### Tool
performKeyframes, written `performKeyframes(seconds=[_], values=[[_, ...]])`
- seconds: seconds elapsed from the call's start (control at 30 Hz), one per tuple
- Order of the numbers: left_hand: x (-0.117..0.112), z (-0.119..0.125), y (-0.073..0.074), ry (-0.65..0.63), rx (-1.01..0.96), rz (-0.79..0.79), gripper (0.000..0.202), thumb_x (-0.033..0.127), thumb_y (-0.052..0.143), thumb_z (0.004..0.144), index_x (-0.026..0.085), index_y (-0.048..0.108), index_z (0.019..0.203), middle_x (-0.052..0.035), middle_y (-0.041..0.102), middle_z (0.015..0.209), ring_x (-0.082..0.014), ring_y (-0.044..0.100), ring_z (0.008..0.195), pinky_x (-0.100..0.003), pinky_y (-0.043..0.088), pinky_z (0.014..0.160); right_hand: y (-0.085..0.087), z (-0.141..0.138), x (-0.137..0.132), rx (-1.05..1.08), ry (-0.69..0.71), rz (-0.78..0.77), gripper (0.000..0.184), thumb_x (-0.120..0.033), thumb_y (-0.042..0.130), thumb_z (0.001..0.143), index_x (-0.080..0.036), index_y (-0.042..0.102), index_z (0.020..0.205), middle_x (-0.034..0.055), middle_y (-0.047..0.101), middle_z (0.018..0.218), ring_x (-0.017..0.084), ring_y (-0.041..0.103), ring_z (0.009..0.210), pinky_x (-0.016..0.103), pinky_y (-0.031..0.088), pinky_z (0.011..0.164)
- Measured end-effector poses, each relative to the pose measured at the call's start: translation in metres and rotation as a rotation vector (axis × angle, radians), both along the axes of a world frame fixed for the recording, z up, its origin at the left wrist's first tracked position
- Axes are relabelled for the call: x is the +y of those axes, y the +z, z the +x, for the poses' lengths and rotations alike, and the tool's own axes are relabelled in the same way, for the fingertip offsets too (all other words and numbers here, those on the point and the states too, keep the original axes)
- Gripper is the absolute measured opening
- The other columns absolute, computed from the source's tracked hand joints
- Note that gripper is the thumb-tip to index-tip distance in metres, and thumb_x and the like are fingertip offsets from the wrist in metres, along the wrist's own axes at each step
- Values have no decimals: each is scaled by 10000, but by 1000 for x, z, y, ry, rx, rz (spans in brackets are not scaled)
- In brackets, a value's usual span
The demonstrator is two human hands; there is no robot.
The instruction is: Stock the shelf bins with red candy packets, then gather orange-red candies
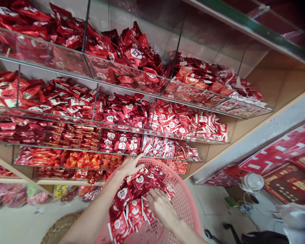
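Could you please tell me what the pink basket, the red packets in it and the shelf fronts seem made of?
Pink basket: probably moulded plastic, smooth, given its regular perforations.
Red packets: likely plastic or foil film, glossy, with creases catching light.
Shelf fronts: clear, shiny glass or acrylic; packets show through.

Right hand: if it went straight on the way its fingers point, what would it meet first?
Likely the red packets in the pink basket; the right hand appears close against them, though depth is unclear.
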State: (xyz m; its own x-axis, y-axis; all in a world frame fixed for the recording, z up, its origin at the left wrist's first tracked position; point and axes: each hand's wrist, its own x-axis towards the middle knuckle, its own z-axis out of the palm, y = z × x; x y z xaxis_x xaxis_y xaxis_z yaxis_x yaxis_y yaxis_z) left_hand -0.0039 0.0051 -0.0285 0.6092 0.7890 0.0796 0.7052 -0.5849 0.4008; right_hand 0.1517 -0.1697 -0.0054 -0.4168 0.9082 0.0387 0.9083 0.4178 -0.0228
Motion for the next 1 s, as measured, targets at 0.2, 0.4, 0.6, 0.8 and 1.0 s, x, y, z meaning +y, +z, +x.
performKeyframes(seconds=[0.2, 0.4, 0.6, 0.8, 1.0], values=[[-3, -1, 3, 7, -10, -30, 584, 561, 299, 830, 305, 199, 1345, -36, 581, 1129, -228, 531, 1034, -330, 368, 868, 39, 15, 16, 234, 8, -22, 256, -76, 397, 796, -208, 529, 971, 36, 560, 946, 156, 540, 872, 290, 440, 775], [-3, -1, 4, 12, -35, -18, 562, 573, 270, 832, 327, 216, 1334, -35, 577, 1135, -230, 540, 1017, -331, 385, 847, 114, 48, 63, 453, -44, 304, 198, -165, 358, 854, -197, 537, 931, 58, 565, 912, 159, 538, 844, 294, 433, 755], [-2, -2, 6, 9, -36, -42, 548, 570, 231, 841, 338, 208, 1336, -28, 584, 1119, -225, 540, 1014, -327, 381, 845, 178, 93, 122, 405, -393, 668, 147, -260, 460, 804, -178, 558, 874, 49, 579, 831, 155, 532, 666, 284, 401, 646], [-1, -2, 3, 24, -9, -38, 557, 581, 244, 832, 333, 221, 1330, -35, 584, 1110, -224, 541, 1006, -324, 378, 848, 194, 101, 162, 202, -610, 660, 232, -347, 474, 786, -189, 584, 917, 81, 577, 905, 195, 555, 733, 280, 374, 592], [-2, -2, 3, 20, -14, -16, 545, 569, 244, 838, 336, 219, 1329, -40, 585, 1105, -228, 540, 1008, -342, 382, 851, 190, 112, 177, 413, -602, 655, 201, -273, 464, 772, -155, 627, 774, 86, 623, 757, 199, 571, 697, 295, 397, 632]])
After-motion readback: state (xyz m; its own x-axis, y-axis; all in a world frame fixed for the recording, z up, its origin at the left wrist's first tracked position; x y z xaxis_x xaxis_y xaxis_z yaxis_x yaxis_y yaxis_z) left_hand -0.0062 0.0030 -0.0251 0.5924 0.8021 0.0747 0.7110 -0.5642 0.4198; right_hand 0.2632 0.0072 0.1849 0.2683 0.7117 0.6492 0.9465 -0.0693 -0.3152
